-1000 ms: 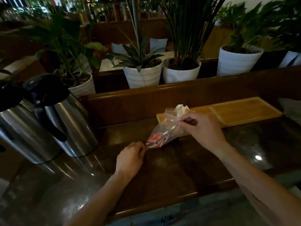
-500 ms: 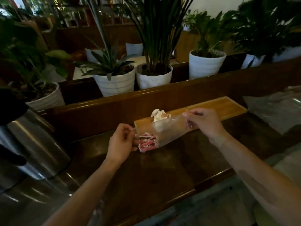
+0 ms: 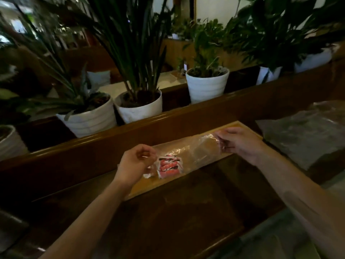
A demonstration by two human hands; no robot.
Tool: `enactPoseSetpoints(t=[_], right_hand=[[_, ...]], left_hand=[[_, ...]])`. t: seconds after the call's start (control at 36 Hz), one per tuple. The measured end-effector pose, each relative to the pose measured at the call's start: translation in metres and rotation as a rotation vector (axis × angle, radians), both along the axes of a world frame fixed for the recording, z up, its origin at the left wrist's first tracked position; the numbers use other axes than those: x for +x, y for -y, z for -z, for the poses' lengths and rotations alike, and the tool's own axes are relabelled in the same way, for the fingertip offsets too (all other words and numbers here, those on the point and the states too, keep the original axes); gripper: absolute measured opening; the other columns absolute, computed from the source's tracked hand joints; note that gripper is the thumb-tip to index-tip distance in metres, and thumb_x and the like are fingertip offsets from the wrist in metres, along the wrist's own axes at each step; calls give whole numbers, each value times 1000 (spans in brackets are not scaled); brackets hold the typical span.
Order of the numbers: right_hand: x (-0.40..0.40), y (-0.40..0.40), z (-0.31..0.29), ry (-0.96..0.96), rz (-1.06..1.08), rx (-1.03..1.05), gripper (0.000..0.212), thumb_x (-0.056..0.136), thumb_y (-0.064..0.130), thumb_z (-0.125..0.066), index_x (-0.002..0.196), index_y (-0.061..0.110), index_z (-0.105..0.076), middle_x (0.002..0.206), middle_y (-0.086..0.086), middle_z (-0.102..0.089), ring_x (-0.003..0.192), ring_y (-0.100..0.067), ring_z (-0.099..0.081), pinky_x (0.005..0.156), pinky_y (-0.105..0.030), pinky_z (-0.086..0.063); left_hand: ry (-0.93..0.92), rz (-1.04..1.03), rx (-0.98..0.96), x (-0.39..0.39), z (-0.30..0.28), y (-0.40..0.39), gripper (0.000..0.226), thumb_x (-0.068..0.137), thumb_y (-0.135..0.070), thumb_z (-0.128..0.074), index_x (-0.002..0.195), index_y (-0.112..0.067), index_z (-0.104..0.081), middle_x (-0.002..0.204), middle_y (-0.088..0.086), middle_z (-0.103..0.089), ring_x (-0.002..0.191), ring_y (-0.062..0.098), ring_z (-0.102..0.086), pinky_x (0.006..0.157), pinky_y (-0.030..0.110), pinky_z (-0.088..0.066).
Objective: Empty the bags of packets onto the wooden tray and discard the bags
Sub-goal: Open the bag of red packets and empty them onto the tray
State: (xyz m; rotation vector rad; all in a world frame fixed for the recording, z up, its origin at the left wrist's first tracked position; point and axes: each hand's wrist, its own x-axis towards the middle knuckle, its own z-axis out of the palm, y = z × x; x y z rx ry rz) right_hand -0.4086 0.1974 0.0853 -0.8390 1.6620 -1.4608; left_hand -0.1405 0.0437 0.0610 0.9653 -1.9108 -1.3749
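Observation:
A clear plastic bag (image 3: 197,151) is stretched sideways just above the long wooden tray (image 3: 149,186). My left hand (image 3: 133,163) pinches its left end. My right hand (image 3: 240,144) grips its right end. Several red and white packets (image 3: 169,165) bunch inside the bag near my left hand. A few white packets (image 3: 148,174) show just below my left fingers. My hands and the bag hide much of the tray.
A crumpled sheet of clear plastic (image 3: 306,135) lies on the dark counter at the right. A raised wooden ledge (image 3: 112,139) runs behind the tray, with white potted plants (image 3: 206,85) lined up beyond it. The counter's front edge (image 3: 224,238) is close below.
The bag has been carried right and laid out flatter over the tray, my hands pulling its ends further apart. The view has swung right, so the steel jugs are out of sight.

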Motion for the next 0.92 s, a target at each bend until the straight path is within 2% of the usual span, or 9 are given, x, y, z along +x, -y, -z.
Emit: enactPoseSetpoints(t=[0.11,0.19,0.25,0.36,0.44,0.53,0.61,0.72,0.92], right_hand=[[-38,2,-1,-87,-11,-22,16,91,25,-64,89,15,-77,76,2,-75,73,-12,-72,62,-22,-57],[-64,5,1,-127,-59,-14,11,90,24,-67,92,18,-76,78,2,-74,78,-14,-72,71,-30,-60],[-84,7,2,-151,-69,-5,8,89,23,-69,92,21,-76,79,1,-75,79,-16,-72,74,-31,-60],[-98,14,9,-140,-42,-16,13,87,19,-70,80,28,-77,80,2,-75,74,-10,-73,62,-22,-59],[-115,20,18,-144,-40,13,22,87,17,-70,74,34,-77,80,8,-74,74,-6,-71,57,-16,-55],[-128,26,28,-106,-41,46,18,86,16,-71,77,29,-77,77,7,-75,70,-6,-72,55,-15,-53],[-138,31,34,-63,-29,72,14,83,14,-74,77,26,-78,76,3,-76,70,-9,-73,56,-17,-54],[-145,38,40,-30,-18,80,15,82,11,-74,75,23,-79,74,-3,-76,65,-10,-73,56,-19,-55],[-150,48,51,-52,34,127,5,84,13,-73,85,18,-76,69,-5,-76,56,-10,-70,51,-20,-53]], left_hand=[[32,-13,-62,-37,-5,2,22,90,-13,-65,82,-33,-67,84,-7,-69,77,6,-68,57,18,-55],[66,-43,-85,-62,-9,1,22,92,-13,-62,82,-32,-66,85,-1,-69,75,13,-68,62,28,-60],[67,-57,-86,-83,-10,0,22,93,-11,-60,83,-30,-65,85,4,-68,71,17,-67,58,31,-59],[54,-77,-99,-101,-15,2,19,95,-8,-57,89,-25,-63,78,0,-68,61,11,-63,48,19,-47],[91,-107,-147,-122,-17,1,20,94,-7,-58,92,-26,-64,84,-2,-68,69,10,-65,53,20,-49],[124,-119,-184,-137,-23,2,23,93,-7,-59,93,-29,-64,87,-3,-67,73,13,-65,52,18,-49],[180,-143,-238,-148,-31,6,25,91,-6,-61,91,-31,-65,91,-7,-68,80,7,-65,48,12,-48],[245,-135,-276,-160,-43,14,22,89,-7,-63,92,-29,-65,91,-7,-68,83,5,-64,58,12,-45],[253,-72,-318,-178,-62,28,22,90,-8,-63,92,-30,-63,88,-6,-68,79,6,-68,59,17,-52]])
